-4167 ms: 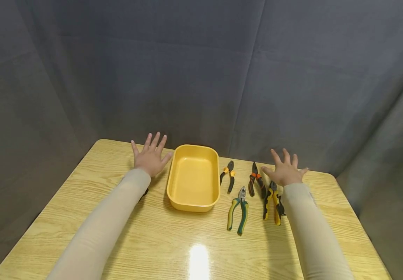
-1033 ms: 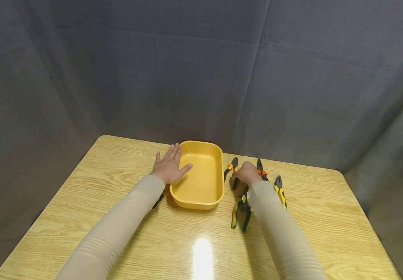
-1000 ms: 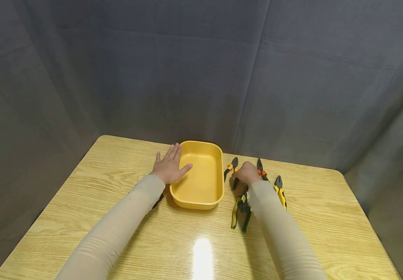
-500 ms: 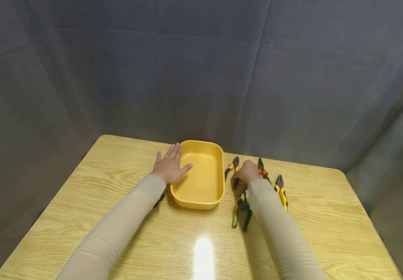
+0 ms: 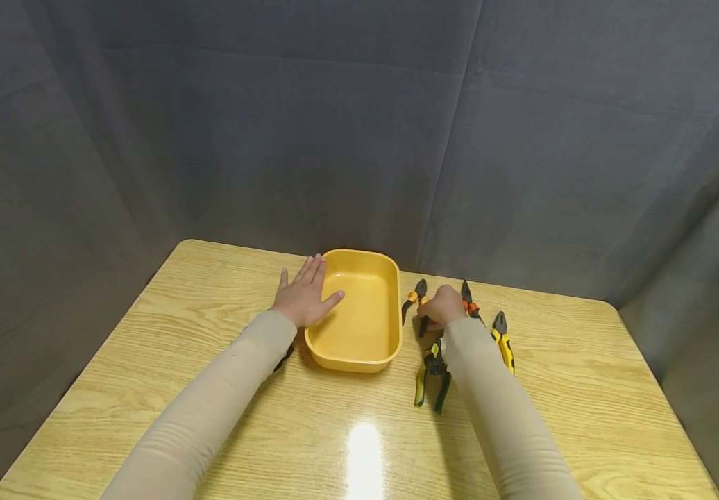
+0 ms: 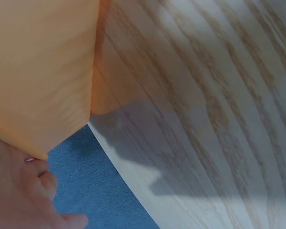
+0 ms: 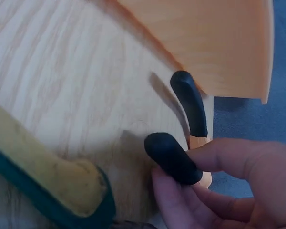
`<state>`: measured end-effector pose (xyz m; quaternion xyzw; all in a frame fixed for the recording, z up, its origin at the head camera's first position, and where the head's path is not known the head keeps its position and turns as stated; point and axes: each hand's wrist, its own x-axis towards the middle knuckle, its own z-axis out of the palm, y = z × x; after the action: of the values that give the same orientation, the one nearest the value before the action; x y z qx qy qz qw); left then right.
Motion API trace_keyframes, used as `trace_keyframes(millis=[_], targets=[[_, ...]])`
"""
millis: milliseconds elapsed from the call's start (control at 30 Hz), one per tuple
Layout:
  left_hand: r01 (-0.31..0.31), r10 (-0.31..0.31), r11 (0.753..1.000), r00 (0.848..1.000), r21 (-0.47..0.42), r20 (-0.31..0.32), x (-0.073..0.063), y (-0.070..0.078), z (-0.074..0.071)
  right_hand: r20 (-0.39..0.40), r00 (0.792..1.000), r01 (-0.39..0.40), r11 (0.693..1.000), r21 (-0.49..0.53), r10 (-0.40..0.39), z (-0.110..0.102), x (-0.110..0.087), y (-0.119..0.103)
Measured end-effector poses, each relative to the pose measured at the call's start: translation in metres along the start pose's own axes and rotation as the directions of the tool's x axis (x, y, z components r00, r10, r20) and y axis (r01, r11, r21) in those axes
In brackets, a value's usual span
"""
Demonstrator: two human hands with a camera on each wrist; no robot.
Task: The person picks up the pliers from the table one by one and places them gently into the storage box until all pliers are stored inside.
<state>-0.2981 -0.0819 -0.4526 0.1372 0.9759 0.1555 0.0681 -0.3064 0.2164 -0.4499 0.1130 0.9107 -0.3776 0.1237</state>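
Note:
My left hand [image 5: 300, 298] rests over the left rim of a yellow rectangular bin [image 5: 353, 366], fingers straight and thumb stretched over its inside. In the left wrist view, fingertips show at the rim of the bin [image 6: 43, 67]. To the bin's right, my right hand [image 5: 445, 305] pinches one handle of small pliers [image 5: 421, 287] with black and orange grips. The right wrist view shows thumb and fingers around that black handle [image 7: 167, 155], while the other handle stands apart, near the bin wall. The pliers lie with dark jaws pointing to the table's back.
Green-and-yellow pliers [image 5: 420, 385] lie in front of my right hand, partly under the wrist. Pliers with red and black grips [image 5: 468, 297] and yellow-and-black pliers [image 5: 504, 344] lie to its right, partly hidden by my sleeve. A grey curtain [image 5: 334, 139] hangs behind the wooden table [image 5: 272, 444].
Earlier both hands were spread apart over the table. The left has since moved right onto the bin's rim, and the right moved left and took hold of the pliers. The last second shows hardly any movement.

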Motion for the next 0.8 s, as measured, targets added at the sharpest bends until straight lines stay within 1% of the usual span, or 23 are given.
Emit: trace_keyframes(millis=[133, 233, 300, 367, 433, 500, 633, 800], targets=[[-0.001, 0.001, 1.0, 1.0, 0.004, -0.005, 0.0, 0.0, 0.001, 0.046, 0.998, -0.051, 0.991, 0.125, 0.045, -0.003, -0.001, 0.002], [-0.002, 0.002, 1.0, 1.0, 0.008, -0.011, -0.001, 0.0, 0.0, 0.087, 0.994, -0.087, 0.971, 0.225, 0.068, -0.006, -0.002, 0.001], [0.0, 0.0, 1.0, 1.0, 0.013, -0.012, 0.0, 0.0, 0.0, 0.125, 0.989, -0.114, 0.948, 0.297, 0.08, -0.007, -0.003, 0.001], [0.002, -0.002, 1.0, 1.0, 0.017, -0.01, 0.0, 0.0, -0.001, 0.169, 0.981, -0.155, 0.916, 0.369, 0.098, -0.008, -0.003, 0.001], [0.003, -0.003, 1.0, 1.0, 0.017, -0.008, 0.0, 0.0, -0.001, 0.217, 0.97, -0.197, 0.886, 0.42, 0.113, -0.009, -0.004, 0.0], [0.001, -0.001, 1.0, 1.0, 0.013, -0.01, 0.0, 0.0, 0.0, 0.258, 0.958, -0.232, 0.865, 0.445, 0.124, -0.01, -0.005, 0.0], [-0.006, 0.006, 1.0, 1.0, 0.002, -0.018, 0.0, -0.001, 0.0, 0.324, 0.938, -0.269, 0.85, 0.454, 0.124, -0.013, -0.006, -0.001], [-0.002, 0.002, 1.0, 1.0, 0.004, -0.011, 0.0, -0.001, 0.0, 0.36, 0.922, -0.309, 0.827, 0.47, 0.14, -0.015, -0.009, -0.001]])
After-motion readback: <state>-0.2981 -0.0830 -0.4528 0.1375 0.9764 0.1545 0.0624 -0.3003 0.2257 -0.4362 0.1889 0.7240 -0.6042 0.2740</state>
